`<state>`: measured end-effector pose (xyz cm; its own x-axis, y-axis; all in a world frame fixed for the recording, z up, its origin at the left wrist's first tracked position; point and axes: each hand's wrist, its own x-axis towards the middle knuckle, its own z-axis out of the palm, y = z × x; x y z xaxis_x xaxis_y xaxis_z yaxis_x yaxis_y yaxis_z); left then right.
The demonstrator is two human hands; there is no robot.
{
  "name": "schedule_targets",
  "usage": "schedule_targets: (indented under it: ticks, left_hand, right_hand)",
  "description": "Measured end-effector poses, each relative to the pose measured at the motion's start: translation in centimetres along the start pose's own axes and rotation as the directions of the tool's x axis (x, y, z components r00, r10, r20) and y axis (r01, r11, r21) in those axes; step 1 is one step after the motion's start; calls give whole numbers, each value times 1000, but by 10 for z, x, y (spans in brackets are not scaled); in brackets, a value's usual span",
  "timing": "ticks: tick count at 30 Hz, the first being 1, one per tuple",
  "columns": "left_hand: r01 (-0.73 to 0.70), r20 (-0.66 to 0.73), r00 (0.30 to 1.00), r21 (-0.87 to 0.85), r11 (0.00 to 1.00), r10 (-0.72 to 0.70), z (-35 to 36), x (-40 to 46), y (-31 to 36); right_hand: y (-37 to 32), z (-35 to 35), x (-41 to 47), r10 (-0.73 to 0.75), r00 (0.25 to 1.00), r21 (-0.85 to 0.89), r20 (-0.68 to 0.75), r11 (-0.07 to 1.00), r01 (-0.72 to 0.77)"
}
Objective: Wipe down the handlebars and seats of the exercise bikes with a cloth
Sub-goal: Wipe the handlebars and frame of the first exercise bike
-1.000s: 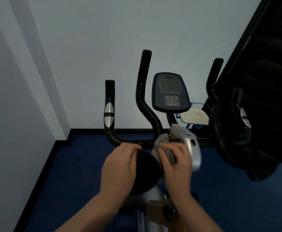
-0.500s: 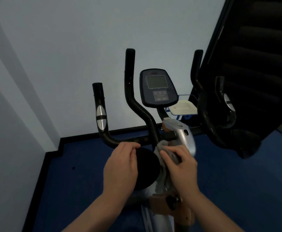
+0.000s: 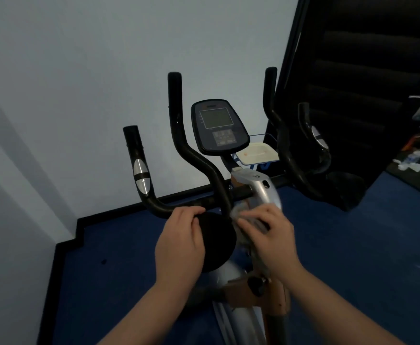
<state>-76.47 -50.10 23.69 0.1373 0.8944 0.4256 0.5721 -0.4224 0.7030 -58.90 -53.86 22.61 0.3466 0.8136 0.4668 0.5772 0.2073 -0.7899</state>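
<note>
No brand name or lettering is reading clearly anywhere; the console (image 3: 219,127) at 12 o'clock is showing one dark screen and a keypad whose markings are too blurred to make out. One exercise bike (image 3: 258,192) is standing in view, carrying four upright black handlebar (image 3: 179,135) posts; two of them, at 9 and 3 o'clock, are wearing a silver sensor pad (image 3: 141,176) each.

The left hand (image 3: 179,245) is lying with its fingers curled over the edge of a round black disc (image 3: 217,241) at 6 o'clock, gripping it. The right hand (image 3: 271,235) is pressing a grey cloth (image 3: 243,220) against the bike's silver stem just beside the disc, its fingers bent over the bunched fabric and holding it. The cloth is sitting at the centre, below the crossbar and touching the stem.

One cream tray (image 3: 257,152) is resting behind the console at 1 o'clock. One plastic bottle (image 3: 414,155) is lying on the floor at 3 o'clock, well apart from the bike. Blue carpet (image 3: 129,282) is covering the floor.
</note>
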Motion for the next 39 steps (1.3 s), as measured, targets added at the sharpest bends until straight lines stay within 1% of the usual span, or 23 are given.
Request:
schedule_targets:
  ticks: [3,7,9,11,12,15,17,20,22,23,25,28,29,31,33,35,37,38,39]
  left_hand:
    - [5,-1,1000,3,1000,-5,0,0,1]
    - [-4,19,1000,14,1000,4,-2,-1,1]
    - [-8,13,1000,13,1000,8,-2,-1,0]
    - [-10,5,1000,15,1000,10,-1,-1,0]
    - [-11,0,1000,15,1000,11,0,-1,-1]
    - [-15,-15,1000,20,1000,15,1,-1,-1]
    - [-15,-16,1000,23,1000,15,1,-1,0]
    - [-20,-25,1000,12,1000,20,1,-1,-2]
    - [-19,-35,999,0,1000,19,2,-2,-3]
    - [-22,-44,999,-6,1000,21,2,-2,-4]
    - [-29,-66,997,-22,999,28,4,-3,-5]
    - [-44,-88,995,-28,999,41,5,-3,-6]
    - [-43,-95,995,-24,999,41,5,-3,-6]
    - [-41,-101,994,-32,999,38,6,-2,-7]
    - [-40,-107,994,-43,998,35,7,-3,-8]
    - [-28,-118,993,-62,998,21,6,-4,-8]
    - [-15,-139,990,-109,994,0,7,-6,-9]
    - [-12,-147,989,-132,991,-7,8,-7,-9]
    - [-5,-154,988,-151,989,-18,9,-8,-8]
  right_hand:
    - [-12,19,26,18,1000,25,-3,1000,-18]
    - [-3,24,6,30,999,-7,-29,1000,-30]
    - [-2,11,0,15,1000,0,24,1000,-15]
    - [-8,3,15,10,996,-10,94,1000,-9]
    - [-12,3,26,6,995,-21,95,1000,-4]
    - [-21,24,57,17,999,-37,49,999,-15]
    - [-19,38,61,51,998,-31,37,998,-50]
    - [-9,37,32,99,995,-9,-20,995,-99]
    - [-3,25,8,76,994,-21,-74,997,-78]
    - [-3,19,4,61,996,-40,-72,997,-64]
    - [-6,10,17,46,999,-58,-17,997,-47]
    - [-27,15,55,76,997,-12,27,997,-76]
    - [-34,23,64,93,993,-5,68,996,-93]
    - [-39,36,67,119,972,-50,202,992,-112]
    - [-36,36,57,106,946,-89,307,993,-83]
    - [-33,22,49,107,924,-23,368,994,-106]
    - [-34,5,47,136,914,53,383,984,-169]
    - [-36,-1,49,145,918,72,368,980,-184]
    - [-40,-4,52,133,934,77,332,983,-167]
